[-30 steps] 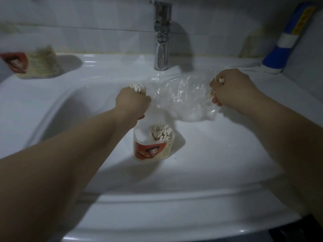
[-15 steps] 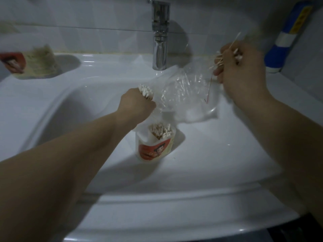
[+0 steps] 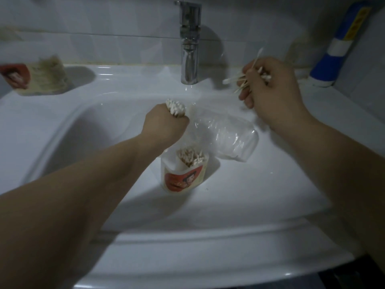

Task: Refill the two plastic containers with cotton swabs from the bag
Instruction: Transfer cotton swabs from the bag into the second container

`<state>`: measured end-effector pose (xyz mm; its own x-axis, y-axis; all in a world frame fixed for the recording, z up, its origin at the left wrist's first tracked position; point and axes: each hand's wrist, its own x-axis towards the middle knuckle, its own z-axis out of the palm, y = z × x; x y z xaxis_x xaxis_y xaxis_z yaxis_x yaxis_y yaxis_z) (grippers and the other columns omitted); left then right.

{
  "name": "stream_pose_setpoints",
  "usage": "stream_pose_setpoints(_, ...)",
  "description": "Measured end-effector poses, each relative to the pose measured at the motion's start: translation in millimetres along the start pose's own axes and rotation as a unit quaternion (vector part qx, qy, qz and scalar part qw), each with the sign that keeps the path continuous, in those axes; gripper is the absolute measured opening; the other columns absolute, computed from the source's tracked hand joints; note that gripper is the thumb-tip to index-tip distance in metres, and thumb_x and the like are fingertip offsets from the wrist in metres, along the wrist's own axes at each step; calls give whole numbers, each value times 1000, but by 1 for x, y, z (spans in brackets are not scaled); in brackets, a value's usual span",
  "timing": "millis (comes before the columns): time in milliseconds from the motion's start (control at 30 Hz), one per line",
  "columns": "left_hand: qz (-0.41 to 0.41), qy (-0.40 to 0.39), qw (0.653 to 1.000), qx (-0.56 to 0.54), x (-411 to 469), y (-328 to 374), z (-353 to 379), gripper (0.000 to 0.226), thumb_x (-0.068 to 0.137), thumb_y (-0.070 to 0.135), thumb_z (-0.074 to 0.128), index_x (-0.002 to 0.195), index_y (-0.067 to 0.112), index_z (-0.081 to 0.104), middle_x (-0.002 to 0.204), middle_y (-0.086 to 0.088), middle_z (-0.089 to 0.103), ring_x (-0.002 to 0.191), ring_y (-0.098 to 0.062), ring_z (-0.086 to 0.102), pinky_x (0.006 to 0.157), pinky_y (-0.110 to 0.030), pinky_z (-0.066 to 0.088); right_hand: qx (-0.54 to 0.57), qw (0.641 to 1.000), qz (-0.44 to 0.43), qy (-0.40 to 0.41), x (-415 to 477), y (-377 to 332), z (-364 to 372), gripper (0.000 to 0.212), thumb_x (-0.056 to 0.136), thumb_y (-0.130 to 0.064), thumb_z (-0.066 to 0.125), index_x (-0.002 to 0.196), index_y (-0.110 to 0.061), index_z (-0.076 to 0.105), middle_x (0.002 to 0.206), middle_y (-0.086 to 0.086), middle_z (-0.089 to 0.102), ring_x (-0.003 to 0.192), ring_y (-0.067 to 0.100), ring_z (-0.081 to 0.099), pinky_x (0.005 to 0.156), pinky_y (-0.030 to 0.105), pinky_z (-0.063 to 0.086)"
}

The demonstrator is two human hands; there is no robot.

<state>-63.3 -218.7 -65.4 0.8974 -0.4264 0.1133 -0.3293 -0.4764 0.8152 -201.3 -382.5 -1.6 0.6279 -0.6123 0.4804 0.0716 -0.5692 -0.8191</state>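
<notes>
**One tub looks full, the other is partway there**

The container in the basin [image 3: 183, 178] stands upright in the white sink [image 3: 145, 245]. The standing swabs [image 3: 190, 158] crowd its right side, and the left of the opening looks bare. Just above and behind it is the left hand [image 3: 166, 126], a fist wrapped round a tight bundle [image 3: 176, 107] with the cotton heads pointing up.

The clear bag [image 3: 227, 138] lies crumpled just to the container's right. I cannot tell whether any swabs remain inside it. The right hand [image 3: 270, 90] is raised near the tap [image 3: 189, 44], fingers curled round a loose bunch [image 3: 237, 81] that pokes out at odd angles.

Far left on the ledge sits the second container [image 3: 41, 78], blurred but seemingly packed. A blue bottle [image 3: 341, 49] leans by the right wall.

I'd say the job is past halfway. One tub looks filled, and both handfuls have yet to go into the other.
</notes>
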Motion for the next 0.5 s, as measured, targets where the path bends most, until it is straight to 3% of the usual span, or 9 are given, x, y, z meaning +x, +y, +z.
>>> stream_pose_setpoints(100, 35, 17, 993, -110, -3, 9, -2, 22, 73, 28, 64, 76, 7, 60, 65, 1, 56, 63, -18, 53, 59, -37, 46, -15, 997, 11, -69, -2, 4, 5, 21, 103, -11, 52, 91, -22, 64, 65, 2, 67, 49, 9, 61, 46, 25, 48)
stream_pose_setpoints(233, 78, -60, 965, -245, -14, 22, -2, 17, 77, 23, 72, 89, 12, 73, 79, -6, 65, 74, -16, 61, 69, -40, 56, -49, 987, 10, -153, -10, 7, 15, 25, 103, -15, 54, 87, -29, 66, 67, 9, 71, 50, 12, 62, 50, 28, 48)
stream_pose_setpoints(300, 123, -101, 960, -229, -18, 23, -2, 12, 81, 23, 74, 88, 14, 75, 79, -9, 69, 73, -12, 62, 65, -33, 51, -65, 982, -1, -179, -14, 7, 22, 23, 103, -18, 55, 87, -31, 66, 64, 5, 71, 49, 9, 62, 50, 25, 47)
stream_pose_setpoints(400, 157, -149, 962, -165, -22, 24, -3, 6, 80, 21, 80, 83, 22, 76, 76, 7, 73, 71, -6, 65, 63, -25, 51, -77, 979, -13, -190, -18, 5, 28, 23, 102, -19, 55, 87, -33, 65, 60, -8, 69, 47, 5, 61, 48, 19, 46)
stream_pose_setpoints(500, 151, -120, 976, -101, -24, 26, -1, 14, 73, 22, 86, 79, 26, 74, 74, 14, 71, 72, -1, 65, 65, -26, 50, -89, 977, -11, -193, -19, 6, 31, 20, 102, -18, 54, 90, -30, 64, 57, -11, 67, 45, 3, 59, 47, 18, 44)
